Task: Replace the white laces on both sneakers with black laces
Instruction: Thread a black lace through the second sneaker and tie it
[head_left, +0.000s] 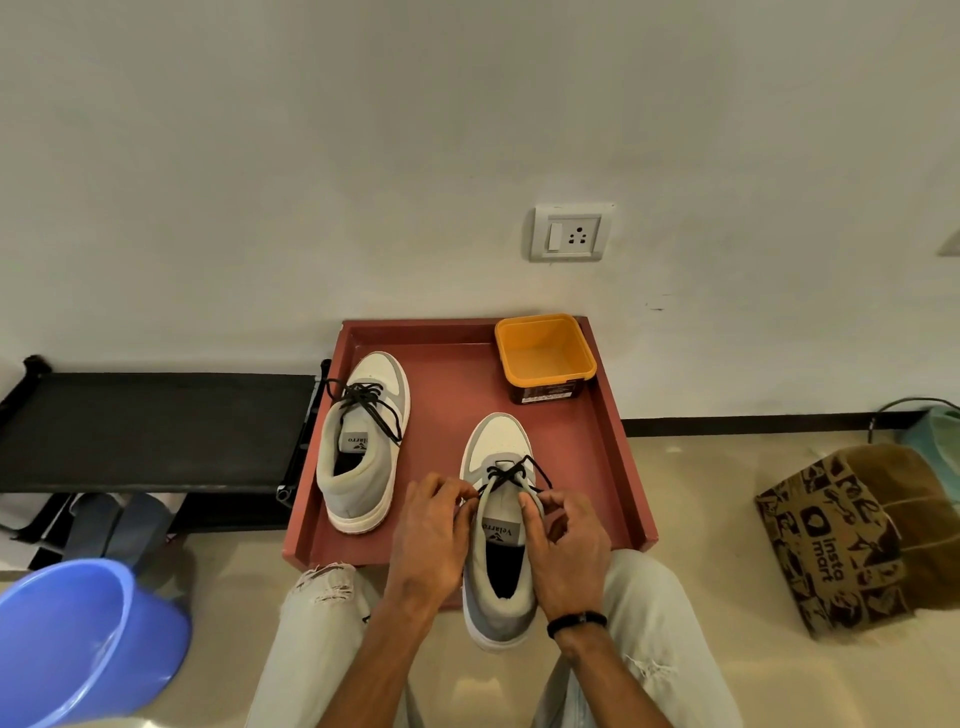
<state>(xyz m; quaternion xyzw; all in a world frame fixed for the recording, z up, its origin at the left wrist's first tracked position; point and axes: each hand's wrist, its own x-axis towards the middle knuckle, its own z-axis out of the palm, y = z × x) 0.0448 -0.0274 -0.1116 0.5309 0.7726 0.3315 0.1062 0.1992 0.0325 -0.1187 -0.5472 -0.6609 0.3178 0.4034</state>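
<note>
Soft, even indoor light — sharp centre, wide-angle bending at edges.

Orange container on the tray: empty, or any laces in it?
Empty. The orange container stands upright and lidless on the tray; only its bare orange floor shows inside.

Red tray (618, 467) with sneakers (363, 441), tub (545, 358)

Blue bucket (78, 639) cut off (left edge); hands (434, 525) hide lace ends.
</note>
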